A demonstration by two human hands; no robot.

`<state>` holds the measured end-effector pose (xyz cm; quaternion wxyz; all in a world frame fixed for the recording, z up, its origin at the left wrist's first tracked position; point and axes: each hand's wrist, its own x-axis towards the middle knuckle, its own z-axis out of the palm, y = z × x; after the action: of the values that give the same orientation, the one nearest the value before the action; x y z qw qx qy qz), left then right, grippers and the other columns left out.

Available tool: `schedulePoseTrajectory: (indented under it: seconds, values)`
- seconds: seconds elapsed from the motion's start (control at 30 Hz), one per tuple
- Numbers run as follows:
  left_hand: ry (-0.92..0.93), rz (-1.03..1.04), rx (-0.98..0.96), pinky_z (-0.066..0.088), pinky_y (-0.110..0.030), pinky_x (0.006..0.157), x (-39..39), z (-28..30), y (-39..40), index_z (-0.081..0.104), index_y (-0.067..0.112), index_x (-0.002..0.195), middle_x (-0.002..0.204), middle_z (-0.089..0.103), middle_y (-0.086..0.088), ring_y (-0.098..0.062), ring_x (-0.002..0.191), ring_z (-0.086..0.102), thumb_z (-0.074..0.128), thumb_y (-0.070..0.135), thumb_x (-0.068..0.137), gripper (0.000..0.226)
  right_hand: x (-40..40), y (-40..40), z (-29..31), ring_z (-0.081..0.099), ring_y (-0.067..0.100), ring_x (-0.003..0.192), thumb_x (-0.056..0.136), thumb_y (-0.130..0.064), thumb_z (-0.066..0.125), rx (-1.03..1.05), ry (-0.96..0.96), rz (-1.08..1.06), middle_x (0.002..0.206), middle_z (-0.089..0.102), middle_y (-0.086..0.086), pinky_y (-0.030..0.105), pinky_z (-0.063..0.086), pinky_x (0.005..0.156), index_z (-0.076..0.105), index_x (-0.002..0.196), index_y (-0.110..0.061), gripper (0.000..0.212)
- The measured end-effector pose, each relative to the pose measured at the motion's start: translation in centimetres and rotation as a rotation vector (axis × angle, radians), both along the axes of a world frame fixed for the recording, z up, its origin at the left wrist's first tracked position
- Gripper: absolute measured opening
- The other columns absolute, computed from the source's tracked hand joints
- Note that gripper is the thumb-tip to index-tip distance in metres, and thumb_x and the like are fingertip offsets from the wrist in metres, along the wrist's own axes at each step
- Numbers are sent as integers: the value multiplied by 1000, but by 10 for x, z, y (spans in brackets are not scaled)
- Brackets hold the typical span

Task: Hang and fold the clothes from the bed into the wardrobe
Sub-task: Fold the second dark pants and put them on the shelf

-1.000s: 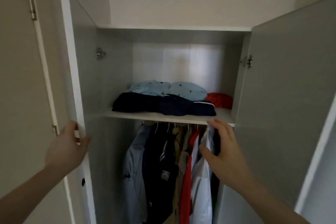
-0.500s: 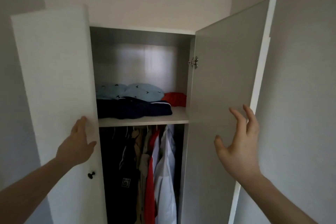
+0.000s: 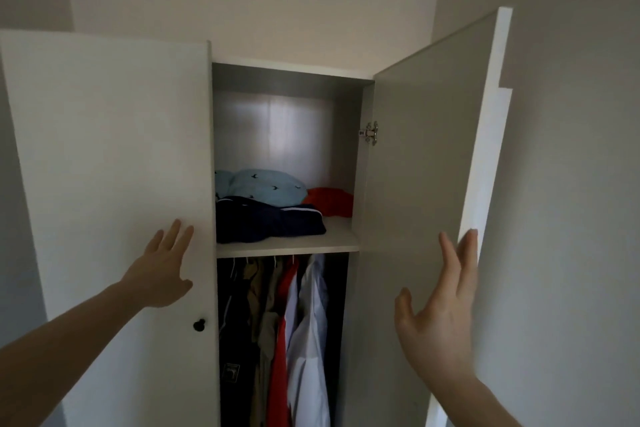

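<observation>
The left hand (image 3: pixel 162 274) lies flat, fingers straight, on the left door (image 3: pixel 110 184), above a small black knob (image 3: pixel 199 325). Folded clothes (image 3: pixel 270 208) sit on the shelf (image 3: pixel 287 246) inside the wardrobe (image 3: pixel 291 94). More clothes hang below. The right hand (image 3: pixel 436 315) is spread wide, holding nothing, fingertips at the right door (image 3: pixel 422 166) edge.

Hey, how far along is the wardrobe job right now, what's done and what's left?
Done, it seems: folded clothes lie on the shelf and hanging clothes fill the space below. In hand: the left hand lies flat on the left door, nearly shut; the right hand reaches open-fingered at the right door, which stands open. Left: closing both doors. The bed is out of view.
</observation>
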<state>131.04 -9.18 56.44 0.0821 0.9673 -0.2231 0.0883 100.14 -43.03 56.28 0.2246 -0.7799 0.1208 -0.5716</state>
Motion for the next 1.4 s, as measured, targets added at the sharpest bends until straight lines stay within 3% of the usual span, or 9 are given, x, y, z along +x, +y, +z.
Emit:
schedulePoseTrajectory:
  seconds: [0.1, 0.23, 0.3, 0.4, 0.53, 0.7, 0.87, 0.97, 1.4]
  values:
    - [-6, 18, 45, 25, -45, 125, 12, -7, 9, -36, 25, 153, 158, -44, 4, -33, 155, -21, 69, 49, 90, 124, 18, 28, -5, 3, 19, 160, 74, 10, 77, -37, -2, -5, 173, -4, -3, 47, 32, 120, 27, 160, -22, 104]
    - [-21, -2, 90, 23, -44, 126, 25, -14, 12, -34, 24, 154, 159, -43, 3, -33, 155, -24, 67, 50, 90, 122, 46, 61, -15, 8, 22, 160, 71, 21, 70, -149, 16, 68, 173, 2, 4, 25, 28, 120, 34, 157, -22, 103]
    - [-12, -28, 126, 20, -44, 127, 35, -11, 16, -33, 25, 155, 162, -39, 4, -34, 154, -25, 65, 52, 91, 120, 63, 77, -16, 11, 10, 158, 70, 27, 65, -169, 25, 130, 173, 7, 4, 3, 43, 97, 36, 157, -22, 104]
    - [-27, -72, 200, 15, -42, 128, 51, -9, 26, -33, 25, 155, 164, -36, 5, -34, 152, -29, 62, 54, 91, 118, 92, 100, -17, 23, -18, 144, 75, 26, 62, -136, 59, 221, 173, 8, -6, 19, 57, 64, 21, 161, -35, 113]
    - [-57, -136, 256, 12, -45, 128, 75, -8, 45, -39, 26, 149, 159, -42, 5, -33, 151, -32, 64, 51, 90, 121, 143, 132, -21, 17, -25, 140, 87, 13, 63, -75, 105, 275, 171, 5, -20, -8, 33, 82, 4, 160, -48, 112]
    - [-118, -182, 308, 5, -49, 126, 97, -18, 67, -30, 27, 156, 151, -55, 7, -33, 147, -39, 64, 40, 90, 116, 211, 167, -23, -2, -19, 148, 94, 2, 60, -100, 150, 206, 170, -5, -25, -16, 22, 84, -11, 158, -50, 109]
    - [-107, -181, 359, 3, -50, 127, 100, -27, 70, -28, 25, 158, 154, -51, 0, -34, 148, -38, 62, 41, 92, 112, 263, 188, -20, -6, 8, 158, 84, 19, 52, -187, 249, 135, 172, -10, -8, 28, 50, 108, -3, 164, -21, 106]
    - [-112, -175, 392, 0, -49, 128, 102, -26, 70, -28, 24, 157, 157, -48, -2, -35, 147, -39, 59, 45, 94, 110, 284, 192, -17, -9, 15, 159, 77, 22, 45, -219, 306, 133, 173, -9, 0, 39, 43, 116, -3, 164, -16, 106]
    - [-47, -98, 435, 4, -54, 127, 112, -43, 59, -27, 24, 158, 151, -55, -4, -39, 144, -42, 57, 49, 91, 110, 333, 170, -4, -33, 18, 152, 88, -2, 54, -341, 618, 163, 161, -43, -6, 44, 14, 129, -24, 160, -17, 107]
